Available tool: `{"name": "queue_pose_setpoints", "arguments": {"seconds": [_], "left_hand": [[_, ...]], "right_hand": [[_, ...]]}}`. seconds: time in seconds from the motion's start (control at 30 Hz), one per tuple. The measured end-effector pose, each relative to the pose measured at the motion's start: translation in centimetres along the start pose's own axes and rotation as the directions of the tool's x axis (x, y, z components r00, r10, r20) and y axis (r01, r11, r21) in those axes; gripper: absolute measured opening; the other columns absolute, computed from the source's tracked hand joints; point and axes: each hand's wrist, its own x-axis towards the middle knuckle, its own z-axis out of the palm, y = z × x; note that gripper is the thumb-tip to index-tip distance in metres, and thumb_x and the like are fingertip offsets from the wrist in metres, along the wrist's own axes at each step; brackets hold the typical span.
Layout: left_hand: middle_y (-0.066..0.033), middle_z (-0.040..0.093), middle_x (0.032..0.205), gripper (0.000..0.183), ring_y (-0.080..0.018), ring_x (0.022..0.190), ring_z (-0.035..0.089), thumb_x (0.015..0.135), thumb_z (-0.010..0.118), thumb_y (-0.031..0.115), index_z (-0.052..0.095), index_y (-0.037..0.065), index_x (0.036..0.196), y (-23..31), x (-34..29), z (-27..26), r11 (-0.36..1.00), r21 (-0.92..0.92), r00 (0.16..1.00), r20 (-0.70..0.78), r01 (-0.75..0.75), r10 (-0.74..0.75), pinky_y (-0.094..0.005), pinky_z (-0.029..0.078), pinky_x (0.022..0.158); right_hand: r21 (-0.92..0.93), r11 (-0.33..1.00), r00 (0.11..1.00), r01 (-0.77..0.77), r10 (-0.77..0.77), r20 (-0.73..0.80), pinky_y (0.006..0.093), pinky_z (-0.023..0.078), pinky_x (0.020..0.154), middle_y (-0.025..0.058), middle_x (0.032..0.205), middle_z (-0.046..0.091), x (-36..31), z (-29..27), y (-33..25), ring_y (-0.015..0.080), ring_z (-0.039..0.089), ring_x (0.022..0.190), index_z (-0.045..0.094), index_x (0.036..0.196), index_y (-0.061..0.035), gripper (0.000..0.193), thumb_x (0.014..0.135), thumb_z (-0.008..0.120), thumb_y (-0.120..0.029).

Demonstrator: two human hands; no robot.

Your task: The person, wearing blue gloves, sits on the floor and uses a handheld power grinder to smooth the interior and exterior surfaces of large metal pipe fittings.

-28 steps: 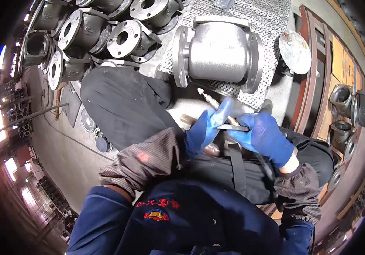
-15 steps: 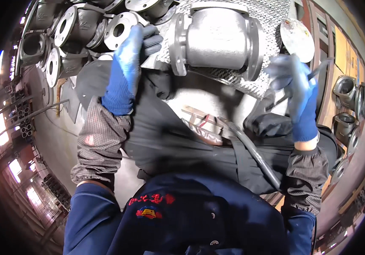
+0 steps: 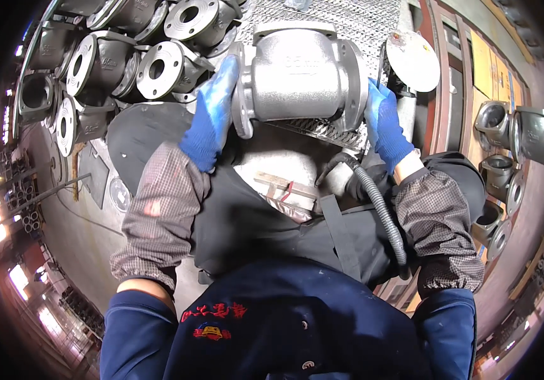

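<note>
A silver-grey cast valve body [image 3: 297,79] with a round flange at each end lies sideways in front of me, at the near edge of a textured metal worktop [image 3: 360,20]. My left hand [image 3: 215,111], in a blue glove, grips its left flange. On the opposite side my right hand [image 3: 383,123], gloved alike, is closed against the right flange. The fingertips of both hands are largely hidden behind the flanges. Just beyond my right hand stands a pale, stained round disc [image 3: 413,61].
Several similar flanged castings [image 3: 158,69] are heaped at the left. More castings [image 3: 503,168] stand on wooden boards at the right. A grey ribbed hose [image 3: 379,206] curves over my right leg. Below the worktop's near edge is a small wooden piece [image 3: 284,183] with a red mark.
Both hands, formerly apart from the valve body on either side, have come inward and taken hold of its flanges. My view has shifted slightly.
</note>
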Motion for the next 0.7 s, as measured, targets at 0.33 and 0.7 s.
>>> {"name": "queue_pose_setpoints", "arguments": {"seconds": [0.33, 0.7], "left_hand": [[-0.0157, 0.061, 0.117, 0.039, -0.0252, 0.105, 0.062, 0.097, 0.05, 0.025, 0.052, -0.002, 0.126, 2.1, -0.9, -2.0, 0.641, 0.413, 0.74, 0.138, -0.647, 0.658, -0.0335, 0.051, 0.09], [-0.0097, 0.061, 0.114, 0.048, -0.0193, 0.1, 0.062, 0.093, 0.055, 0.039, 0.051, 0.004, 0.127, 3.5, 0.0, -0.6, 0.904, -0.412, 0.993, -0.077, -0.109, 0.085, -0.032, 0.052, 0.086]], "right_hand": [[-0.643, 0.162, 0.629, 0.748, -0.478, 0.612, 0.0326, 0.052, 0.074, 0.0174, 0.091, 0.064, -0.4, -2.0, -2.1, 0.0288, 0.065, 0.085, 0.056, 0.112, 0.0036, 0.039, 0.074, 0.065, 0.0], [-0.142, 0.99, 0.961, -0.009, 0.048, 0.272, 0.0308, 0.05, 0.085, 0.0105, 0.116, 0.06, 1.7, 1.8, -4.4, 0.0185, 0.06, 0.1, 0.05, 0.128, 0.0005, 0.047, 0.098, 0.044, -0.036]]}}
